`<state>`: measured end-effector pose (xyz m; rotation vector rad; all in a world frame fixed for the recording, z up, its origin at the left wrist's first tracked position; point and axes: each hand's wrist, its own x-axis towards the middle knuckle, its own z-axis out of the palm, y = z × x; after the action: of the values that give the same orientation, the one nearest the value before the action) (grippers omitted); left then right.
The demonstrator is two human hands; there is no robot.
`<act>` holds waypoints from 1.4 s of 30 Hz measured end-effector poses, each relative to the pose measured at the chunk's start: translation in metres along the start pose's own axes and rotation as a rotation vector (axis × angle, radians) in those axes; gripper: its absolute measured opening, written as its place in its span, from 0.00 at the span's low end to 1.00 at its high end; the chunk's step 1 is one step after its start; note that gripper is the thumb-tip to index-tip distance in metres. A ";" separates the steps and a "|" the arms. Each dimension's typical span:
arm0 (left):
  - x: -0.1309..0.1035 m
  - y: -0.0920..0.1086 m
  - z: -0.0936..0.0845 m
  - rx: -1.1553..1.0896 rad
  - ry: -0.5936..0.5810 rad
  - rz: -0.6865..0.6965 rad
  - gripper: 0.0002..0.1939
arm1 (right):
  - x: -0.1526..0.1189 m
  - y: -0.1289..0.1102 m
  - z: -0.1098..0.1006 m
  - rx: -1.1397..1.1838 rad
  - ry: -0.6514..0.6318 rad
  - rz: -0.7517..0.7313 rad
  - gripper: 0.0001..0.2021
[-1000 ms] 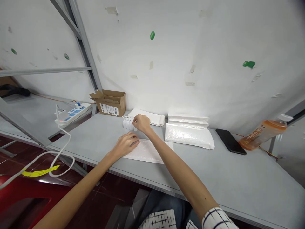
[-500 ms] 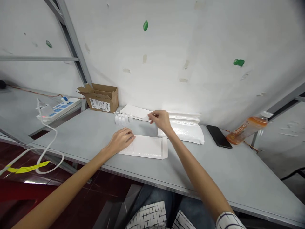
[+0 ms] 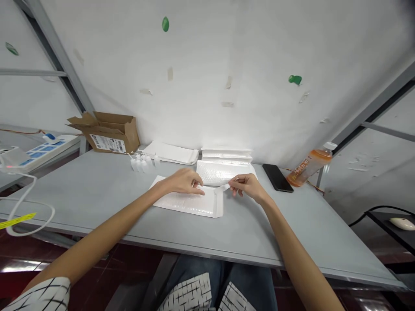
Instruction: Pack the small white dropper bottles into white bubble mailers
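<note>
A white bubble mailer (image 3: 184, 203) lies flat on the grey table in front of me, its flap (image 3: 219, 204) at the right end. My right hand (image 3: 248, 186) pinches a white adhesive backing strip (image 3: 222, 188) that runs up from the flap's upper corner. Over the mailer's upper edge is my left hand (image 3: 185, 181), fingers bent, with a gap between thumb and forefinger; whether it presses on the mailer I cannot tell. Behind my hands lie more bubble mailers (image 3: 215, 172) and a flat white stack (image 3: 171, 152). Several small white bottles (image 3: 142, 163) stand to the left.
An open cardboard box (image 3: 112, 134) stands at the back left, near a power strip (image 3: 48, 149) with white cables. A black phone (image 3: 277, 177) and a tilted bottle of orange drink (image 3: 309, 165) are at the right. The white wall (image 3: 201, 125) rises behind the table.
My right hand has come from the back stack down to the mailer's flap and now holds the strip. My left hand has shifted right along the mailer. The view has turned right.
</note>
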<state>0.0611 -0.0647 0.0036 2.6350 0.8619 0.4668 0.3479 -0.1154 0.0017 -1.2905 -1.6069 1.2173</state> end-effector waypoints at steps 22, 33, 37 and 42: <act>0.002 -0.010 0.032 -0.204 -0.146 -0.044 0.16 | -0.009 -0.006 -0.006 -0.101 -0.201 0.097 0.14; -0.005 -0.011 0.046 -0.428 0.015 -0.091 0.11 | -0.013 -0.008 -0.006 -0.098 -0.230 0.086 0.14; -0.005 -0.012 0.045 -0.587 0.034 -0.105 0.12 | -0.014 -0.008 -0.012 -0.111 -0.230 0.103 0.14; -0.006 -0.011 0.044 -0.704 0.059 -0.161 0.10 | -0.013 -0.008 -0.007 -0.111 -0.217 0.108 0.14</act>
<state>0.0683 -0.0692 -0.0412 1.9048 0.7427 0.6619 0.3548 -0.1269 0.0112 -1.3679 -1.7997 1.3910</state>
